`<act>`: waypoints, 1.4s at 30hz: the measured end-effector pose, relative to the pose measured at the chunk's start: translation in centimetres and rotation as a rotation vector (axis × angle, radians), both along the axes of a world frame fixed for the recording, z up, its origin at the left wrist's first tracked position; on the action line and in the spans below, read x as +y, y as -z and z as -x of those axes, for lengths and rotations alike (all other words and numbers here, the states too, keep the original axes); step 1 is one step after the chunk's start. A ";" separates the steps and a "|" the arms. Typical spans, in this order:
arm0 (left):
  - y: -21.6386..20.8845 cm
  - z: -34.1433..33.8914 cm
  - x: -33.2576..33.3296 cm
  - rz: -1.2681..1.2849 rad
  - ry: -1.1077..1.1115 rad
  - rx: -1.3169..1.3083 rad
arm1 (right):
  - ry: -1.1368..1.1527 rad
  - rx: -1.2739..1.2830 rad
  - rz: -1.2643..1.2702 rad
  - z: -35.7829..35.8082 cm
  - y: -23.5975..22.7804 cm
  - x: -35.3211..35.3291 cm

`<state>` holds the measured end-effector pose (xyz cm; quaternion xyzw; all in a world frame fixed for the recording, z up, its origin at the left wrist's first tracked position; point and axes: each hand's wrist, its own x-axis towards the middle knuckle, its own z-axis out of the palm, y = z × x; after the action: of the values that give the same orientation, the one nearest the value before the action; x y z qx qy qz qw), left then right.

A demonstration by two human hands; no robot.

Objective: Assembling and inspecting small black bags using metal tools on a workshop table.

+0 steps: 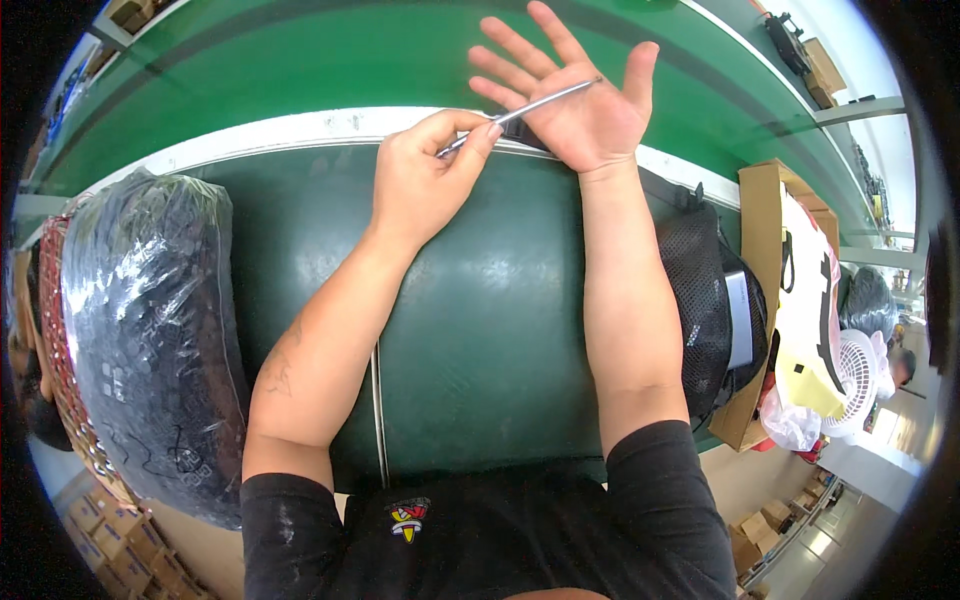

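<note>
On the left hand (425,182), most of the curled fingers are tucked out of my sight, and the thumb covers part of the slim silver rod (550,100). I can't tell whether its tip touches the right hand (590,125) or sits just above the palm. A dark thing (517,131) behind the rod is too covered to make out. The right forearm (630,300) hides an edge of the black mesh bag (697,300). Glare obscures whatever fills the plastic sack (150,330). The black shirt (560,540) runs off the lower edge; a person (905,367) at far right is blurred.
</note>
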<state>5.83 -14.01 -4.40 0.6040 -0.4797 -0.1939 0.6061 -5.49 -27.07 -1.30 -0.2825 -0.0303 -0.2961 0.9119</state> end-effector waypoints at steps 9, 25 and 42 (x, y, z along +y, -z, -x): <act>0.0 0.0 0.0 0.026 -0.012 -0.028 | -0.009 0.031 0.033 -0.1 0.1 0.1; -0.3 0.1 0.3 -0.050 0.030 -0.023 | 0.095 -0.004 -0.023 0.6 0.0 -0.6; -0.4 0.0 0.3 -0.149 0.082 -0.036 | 0.175 -0.192 -0.154 1.4 -0.4 -1.4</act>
<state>5.86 -13.67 -3.97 0.6306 -0.4991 -0.2428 0.5425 -6.91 -28.50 -0.87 -0.1837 -0.0698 -0.4013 0.8946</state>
